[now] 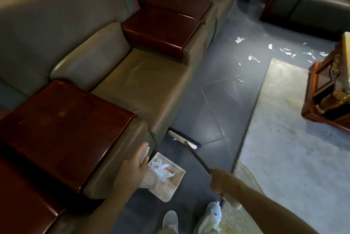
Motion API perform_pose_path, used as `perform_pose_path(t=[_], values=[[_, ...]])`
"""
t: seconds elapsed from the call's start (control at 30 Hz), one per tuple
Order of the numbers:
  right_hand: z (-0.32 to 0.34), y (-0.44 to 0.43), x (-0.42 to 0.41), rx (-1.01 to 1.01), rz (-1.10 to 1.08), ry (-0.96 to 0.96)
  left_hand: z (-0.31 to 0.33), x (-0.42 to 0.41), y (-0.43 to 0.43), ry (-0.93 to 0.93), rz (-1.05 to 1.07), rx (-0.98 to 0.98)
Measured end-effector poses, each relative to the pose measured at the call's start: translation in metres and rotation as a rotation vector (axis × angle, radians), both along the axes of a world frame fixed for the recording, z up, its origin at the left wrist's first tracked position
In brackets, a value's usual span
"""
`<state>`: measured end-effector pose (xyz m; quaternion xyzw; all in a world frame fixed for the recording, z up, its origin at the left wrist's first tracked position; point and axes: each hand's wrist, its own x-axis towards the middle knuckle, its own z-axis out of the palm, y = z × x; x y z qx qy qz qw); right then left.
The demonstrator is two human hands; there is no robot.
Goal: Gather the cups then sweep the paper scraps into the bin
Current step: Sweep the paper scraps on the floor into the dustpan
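Two hands | left hand (132, 169) fingers curled round white plastic dustpan (177, 176) handle | right hand (220, 179) fingers wrapped round dark broom (182, 139) stick | white paper scraps (253, 59) far off on grey floor (217, 101), some in dustpan

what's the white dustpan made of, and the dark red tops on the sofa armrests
White dustpan: likely moulded plastic, matte, with comb teeth formed into its edge. Dark red sofa armrest top: probably lacquered wood, glossy with highlights on rounded edges; could be veneer.
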<state>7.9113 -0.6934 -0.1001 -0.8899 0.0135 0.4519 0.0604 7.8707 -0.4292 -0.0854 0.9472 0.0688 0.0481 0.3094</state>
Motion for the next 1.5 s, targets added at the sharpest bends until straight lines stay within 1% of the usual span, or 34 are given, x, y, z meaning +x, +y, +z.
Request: perform_pose_path(t=[0.07,0.23,0.3,0.37,0.47,0.57,0.67,0.77,0.87,0.97,1.07,1.1,1.23,1.33,1.4,1.5], values=[[0.009,0.000,-0.005,0.003,0.062,0.069,0.000,0.007,-0.002,-0.055,-0.016,0.057],[0.063,-0.020,-0.006,-0.003,0.198,0.276,-0.004,0.022,-0.005,0.010,0.018,-0.048],[0.083,-0.034,-0.001,0.009,0.204,0.277,-0.006,0.027,-0.005,0.042,0.007,-0.078],[0.100,-0.044,0.006,0.015,0.147,0.261,-0.008,0.034,-0.005,0.071,-0.004,-0.123],[0.109,-0.054,0.019,0.064,0.007,0.319,-0.011,0.048,-0.012,0.069,-0.022,-0.167],[0.117,-0.072,0.038,0.079,-0.048,0.268,-0.010,0.070,-0.033,0.073,-0.030,-0.206],[0.123,-0.101,0.069,0.120,-0.182,0.226,-0.010,0.107,-0.053,0.042,-0.080,-0.242],[0.129,-0.138,0.109,0.160,-0.320,0.185,-0.009,0.161,-0.078,0.001,-0.140,-0.252],[0.136,-0.182,0.159,0.161,-0.368,0.162,-0.006,0.227,-0.112,-0.016,-0.189,-0.233],[0.140,-0.232,0.214,0.171,-0.439,0.123,-0.003,0.291,-0.157,-0.024,-0.202,-0.237],[0.141,-0.279,0.264,0.175,-0.575,0.075,0.008,0.352,-0.206,-0.032,-0.197,-0.221],[0.140,-0.292,0.281,0.173,-0.588,0.049,0.014,0.371,-0.222,-0.045,-0.203,-0.211],[0.128,-0.335,0.360,0.097,-0.502,-0.022,0.038,0.447,-0.274,-0.105,-0.181,-0.158],[0.112,-0.361,0.429,0.021,-0.461,-0.035,0.047,0.507,-0.308,-0.137,-0.182,-0.131],[0.099,-0.379,0.478,-0.013,-0.469,-0.033,0.044,0.549,-0.326,-0.114,-0.207,-0.105],[0.081,-0.401,0.549,-0.040,-0.531,-0.043,0.026,0.617,-0.350,-0.027,-0.294,-0.114]])
